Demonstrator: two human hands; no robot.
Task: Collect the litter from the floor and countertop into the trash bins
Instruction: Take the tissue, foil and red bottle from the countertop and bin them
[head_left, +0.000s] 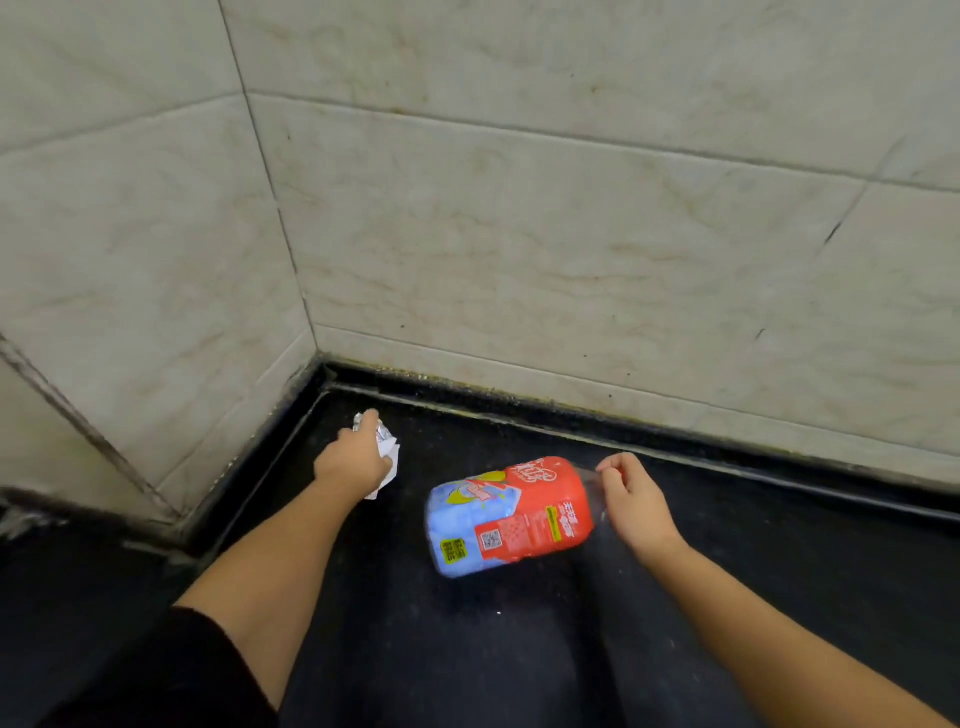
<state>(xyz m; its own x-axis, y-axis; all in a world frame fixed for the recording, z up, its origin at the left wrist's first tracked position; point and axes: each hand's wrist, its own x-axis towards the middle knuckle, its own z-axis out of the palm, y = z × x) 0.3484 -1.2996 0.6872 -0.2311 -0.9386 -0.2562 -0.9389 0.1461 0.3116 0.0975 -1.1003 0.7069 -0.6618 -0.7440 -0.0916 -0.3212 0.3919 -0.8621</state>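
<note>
Hands grip litter: left (356, 460) crumpled paper (388, 457), right (636, 501) plastic bottle (506, 514).

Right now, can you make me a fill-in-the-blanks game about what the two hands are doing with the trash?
1. The left hand is closed around a crumpled white ____.
2. The right hand pinches the clear end of a plastic bottle whose label is blue and ____.
3. The bottle lies on its ____ on the black countertop.
4. Behind both hands, the wall is covered in pale ____.

Missing words: paper; red; side; tiles
</note>
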